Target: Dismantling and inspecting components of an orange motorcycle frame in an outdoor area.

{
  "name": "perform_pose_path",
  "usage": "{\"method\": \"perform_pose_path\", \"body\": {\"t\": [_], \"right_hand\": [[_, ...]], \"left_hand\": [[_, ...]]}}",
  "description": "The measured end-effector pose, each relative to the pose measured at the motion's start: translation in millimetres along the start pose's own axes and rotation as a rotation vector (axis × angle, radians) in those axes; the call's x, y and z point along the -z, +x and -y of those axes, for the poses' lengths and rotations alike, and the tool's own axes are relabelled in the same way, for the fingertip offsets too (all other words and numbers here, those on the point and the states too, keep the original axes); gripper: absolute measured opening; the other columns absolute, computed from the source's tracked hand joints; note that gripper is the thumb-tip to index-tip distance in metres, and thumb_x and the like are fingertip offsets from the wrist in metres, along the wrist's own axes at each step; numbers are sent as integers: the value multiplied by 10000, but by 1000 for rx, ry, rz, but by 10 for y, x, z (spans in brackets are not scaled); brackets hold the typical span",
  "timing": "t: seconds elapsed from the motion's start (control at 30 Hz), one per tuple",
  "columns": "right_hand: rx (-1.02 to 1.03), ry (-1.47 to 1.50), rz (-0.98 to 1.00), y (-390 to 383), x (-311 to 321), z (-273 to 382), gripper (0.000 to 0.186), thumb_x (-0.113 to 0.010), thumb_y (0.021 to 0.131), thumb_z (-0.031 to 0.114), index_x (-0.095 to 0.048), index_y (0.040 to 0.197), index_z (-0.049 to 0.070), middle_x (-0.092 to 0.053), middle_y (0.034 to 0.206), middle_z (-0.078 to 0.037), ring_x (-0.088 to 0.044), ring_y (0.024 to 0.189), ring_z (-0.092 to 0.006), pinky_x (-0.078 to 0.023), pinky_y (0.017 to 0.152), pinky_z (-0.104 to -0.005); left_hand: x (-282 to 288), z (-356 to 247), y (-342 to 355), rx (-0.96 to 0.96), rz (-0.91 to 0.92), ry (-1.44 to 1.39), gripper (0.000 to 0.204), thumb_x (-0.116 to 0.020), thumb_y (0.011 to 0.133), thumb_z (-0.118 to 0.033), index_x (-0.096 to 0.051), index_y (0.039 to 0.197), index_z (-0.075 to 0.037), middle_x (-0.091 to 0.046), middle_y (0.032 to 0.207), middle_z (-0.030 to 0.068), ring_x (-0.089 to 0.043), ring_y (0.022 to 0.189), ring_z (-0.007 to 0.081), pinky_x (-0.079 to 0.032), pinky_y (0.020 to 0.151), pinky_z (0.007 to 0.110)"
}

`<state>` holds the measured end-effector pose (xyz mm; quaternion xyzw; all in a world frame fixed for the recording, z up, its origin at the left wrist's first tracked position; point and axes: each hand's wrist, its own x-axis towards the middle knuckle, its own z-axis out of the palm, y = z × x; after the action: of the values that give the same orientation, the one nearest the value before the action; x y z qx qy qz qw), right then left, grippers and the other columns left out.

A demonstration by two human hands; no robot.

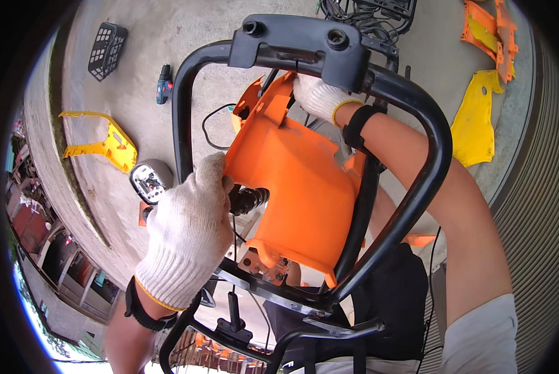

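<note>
An orange plastic panel (pixel 298 181), a curved body cover with a cutout on its left edge, sits inside a black tubular metal frame (pixel 438 137). My left hand (pixel 189 227), in a white knitted glove, is closed on the panel's left edge, its thumb lying near the upper corner. Reaching through the frame, my right hand (pixel 320 98) wears the same kind of glove and grips the panel's far end; its fingertips are partly hidden. Beneath the cutout shows a dark coil spring (pixel 249 201). A black bracket (pixel 298 40) with two round holes tops the frame.
Yellow panels (pixel 108 143) (pixel 477 118) and orange panels (pixel 506 40) lie on the concrete floor. A cordless drill (pixel 163 84), a black plastic basket (pixel 107 50) and a grey-rimmed lamp unit (pixel 150 181) are at left. Tangled cables (pixel 360 15) lie beyond; a ribbed shutter (pixel 541 206) stands right.
</note>
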<state>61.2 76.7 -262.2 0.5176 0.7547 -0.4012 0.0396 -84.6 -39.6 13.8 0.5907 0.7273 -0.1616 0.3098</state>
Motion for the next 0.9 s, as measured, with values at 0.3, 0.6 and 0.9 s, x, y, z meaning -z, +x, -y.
{"method": "perform_pose_path", "body": {"t": [0.3,0.6,0.9], "right_hand": [[31,320,427,85,538,157,329,-519,906,103,-582,1211,-4,-646,888,-140,-646,699,-181,-524,637,-351],[27,457,300,175,114,-136,396,-501,907,59,-486,1299,2,-531,751,-38,-512,598,-96,-438,487,-263],[-133,407,434,-178,573,139,482,-485,917,93,-429,1394,48,-547,739,-40,-530,637,-96,-463,550,-255]], "left_hand": [[41,-25,-18,161,118,-19,244,-525,998,-160,-541,1231,-87,-697,933,194,-694,846,399,-553,681,493],[-37,95,-56,164,213,41,247,-564,963,-129,-546,1204,-80,-697,929,158,-704,845,359,-558,689,474],[-54,134,-52,126,239,-26,295,-609,936,-156,-553,1204,-46,-698,917,177,-710,845,348,-562,674,453]]}}
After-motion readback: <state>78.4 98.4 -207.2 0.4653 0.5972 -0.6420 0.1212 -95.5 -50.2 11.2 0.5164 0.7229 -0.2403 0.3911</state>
